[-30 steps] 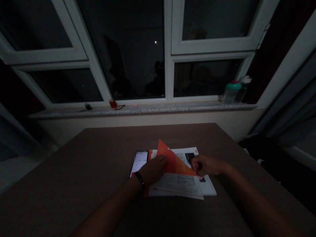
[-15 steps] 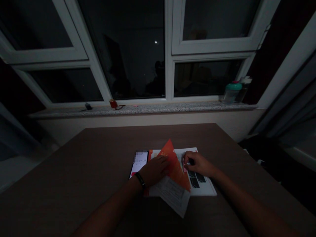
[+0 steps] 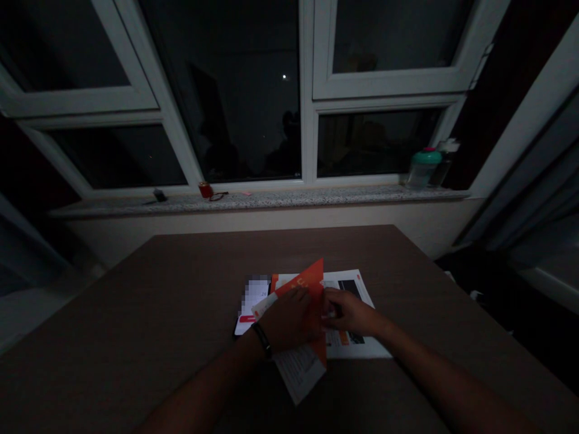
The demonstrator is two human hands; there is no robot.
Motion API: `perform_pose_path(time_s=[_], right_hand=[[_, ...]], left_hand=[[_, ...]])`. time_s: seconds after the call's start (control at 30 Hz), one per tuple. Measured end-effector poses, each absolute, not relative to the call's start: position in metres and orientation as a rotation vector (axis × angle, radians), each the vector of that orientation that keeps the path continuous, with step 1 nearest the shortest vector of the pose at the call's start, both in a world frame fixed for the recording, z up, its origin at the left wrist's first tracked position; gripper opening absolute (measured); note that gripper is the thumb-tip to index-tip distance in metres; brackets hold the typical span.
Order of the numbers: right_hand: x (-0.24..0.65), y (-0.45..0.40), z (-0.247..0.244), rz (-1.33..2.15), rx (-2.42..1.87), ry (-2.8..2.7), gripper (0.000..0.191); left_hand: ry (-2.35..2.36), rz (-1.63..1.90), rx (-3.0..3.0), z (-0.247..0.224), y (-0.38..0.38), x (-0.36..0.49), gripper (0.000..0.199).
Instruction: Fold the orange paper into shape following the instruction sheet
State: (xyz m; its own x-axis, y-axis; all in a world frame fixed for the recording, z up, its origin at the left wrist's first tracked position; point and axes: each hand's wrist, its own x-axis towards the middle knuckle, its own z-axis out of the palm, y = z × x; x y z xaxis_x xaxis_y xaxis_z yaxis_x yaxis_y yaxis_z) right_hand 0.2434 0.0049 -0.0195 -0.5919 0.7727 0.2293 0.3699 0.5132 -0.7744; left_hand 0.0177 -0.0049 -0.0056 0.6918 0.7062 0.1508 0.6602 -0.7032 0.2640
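Note:
An orange-and-white paper sheet (image 3: 312, 283), folded at an angle, stands partly raised over a white printed booklet (image 3: 362, 346) on the table. My left hand (image 3: 287, 316), with a dark wristband, lies over the sheet with its fingers bent against it. Its lower printed corner (image 3: 301, 374) sticks out toward me. At the sheet's right edge my right hand (image 3: 350, 310) is closed in a pinch. Something small and pinkish shows at those fingertips, too dim to name. Left of the booklet lies a lit phone (image 3: 256, 295), partly behind my left hand.
The brown table (image 3: 203, 259) reaches to the wall under the window. On the stone sill (image 3: 280, 198) stand a small red jar (image 3: 205, 190), a small dark object (image 3: 159, 194) and a teal-lidded bottle (image 3: 424, 166). Curtains hang at both sides.
The orange sheet has swung left and stands steeper, baring more of the booklet's right page. My right hand has shifted slightly left and down with it. The left hand has barely moved.

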Motion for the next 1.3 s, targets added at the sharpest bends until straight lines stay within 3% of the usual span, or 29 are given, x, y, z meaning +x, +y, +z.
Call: perform_pose_path(time_s=[0.4,0.67,0.83,1.07,1.3], right_hand=[[0.24,0.023,-0.029,0.658,-1.043,-2.092,0.026],[0.241,0.01,-0.024,0.804,-0.898,-2.318,0.025],[0.241,0.012,-0.026,0.674,-0.906,-2.282,0.023],[0.246,0.027,-0.034,0.588,-0.961,-2.113,0.015],[0.242,0.019,-0.028,0.737,-0.881,-2.243,0.021]], left_hand=[[1.087,0.23,2.75,-0.007,-0.004,0.014,0.073],[1.068,0.294,2.754,-0.012,-0.005,0.016,0.072],[1.084,0.29,2.759,-0.013,-0.005,0.016,0.077],[1.135,0.291,2.824,-0.019,0.0,0.015,0.066],[1.093,0.319,2.823,-0.012,-0.001,0.02,0.061]])
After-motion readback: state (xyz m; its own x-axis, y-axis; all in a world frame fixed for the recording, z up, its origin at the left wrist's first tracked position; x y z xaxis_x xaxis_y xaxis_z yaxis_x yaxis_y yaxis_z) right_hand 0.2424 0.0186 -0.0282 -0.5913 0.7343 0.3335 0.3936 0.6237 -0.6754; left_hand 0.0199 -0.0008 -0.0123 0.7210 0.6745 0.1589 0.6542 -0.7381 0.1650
